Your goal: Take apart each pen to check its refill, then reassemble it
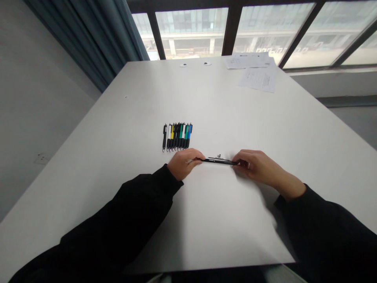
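White tabletop (132,129) beside windows (191,33) bears a row of pens (178,135); the left hand (183,162) and right hand (260,167) have their grips clamped on opposite ends of a black pen (219,161).

Glossy black on the held pen (220,161), broken by a small pale marking! Black again on the sleeves (138,212), plain all over, against a white table (132,118). And here come the lined-up pens (180,133): from the left it's black, white, yellow, more black, green, white, green again, then blue, with black grips (169,144)! Beyond, a blue-grey curtain (88,35), dark window frames (232,31), white papers (256,80) patterned with dark print, and a grey wall (44,98).
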Demonstrator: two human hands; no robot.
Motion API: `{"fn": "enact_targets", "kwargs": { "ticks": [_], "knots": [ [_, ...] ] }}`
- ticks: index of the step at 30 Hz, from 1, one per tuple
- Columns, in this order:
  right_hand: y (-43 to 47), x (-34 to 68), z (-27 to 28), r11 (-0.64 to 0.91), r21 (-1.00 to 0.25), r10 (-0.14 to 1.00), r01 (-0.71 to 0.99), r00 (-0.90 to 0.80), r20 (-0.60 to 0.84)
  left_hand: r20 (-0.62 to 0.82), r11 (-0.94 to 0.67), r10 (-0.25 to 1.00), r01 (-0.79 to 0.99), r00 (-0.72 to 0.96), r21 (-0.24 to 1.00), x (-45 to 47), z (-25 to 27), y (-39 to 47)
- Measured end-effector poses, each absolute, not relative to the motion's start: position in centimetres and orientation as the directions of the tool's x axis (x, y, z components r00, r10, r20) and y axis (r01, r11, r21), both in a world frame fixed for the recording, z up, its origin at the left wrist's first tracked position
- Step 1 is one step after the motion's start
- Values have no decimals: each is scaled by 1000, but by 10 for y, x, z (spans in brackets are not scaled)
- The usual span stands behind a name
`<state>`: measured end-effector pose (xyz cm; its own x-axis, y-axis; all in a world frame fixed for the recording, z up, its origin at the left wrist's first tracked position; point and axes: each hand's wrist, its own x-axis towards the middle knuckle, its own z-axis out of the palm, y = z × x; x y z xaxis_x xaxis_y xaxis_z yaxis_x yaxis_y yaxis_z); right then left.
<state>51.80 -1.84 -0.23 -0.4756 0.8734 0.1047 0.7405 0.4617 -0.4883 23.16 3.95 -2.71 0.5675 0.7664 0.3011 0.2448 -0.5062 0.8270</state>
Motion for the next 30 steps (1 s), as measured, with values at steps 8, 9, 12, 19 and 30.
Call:
{"fn": "enact_targets", "kwargs": {
  "ticks": [8, 9, 12, 19, 30],
  "knots": [
    [-17, 519, -2, 390, -478, 907, 787, -416, 56, 477, -738, 642, 314, 600, 598, 231, -40, 42],
    [-17, 518, -1, 360, -483, 921, 798, -388, 46, 499, -761, 623, 318, 602, 566, 231, -41, 43],
    [-17, 517, -1, 251, -505, 958, 826, -287, 6, 535, -795, 590, 322, 604, 514, 231, -43, 44],
    [-16, 517, -1, 180, -549, 965, 816, -254, -62, 528, -777, 616, 340, 584, 529, 231, -44, 42],
    [-14, 517, -1, 155, -575, 966, 804, -246, -84, 499, -730, 671, 370, 548, 575, 232, -42, 43]
  ]
}}
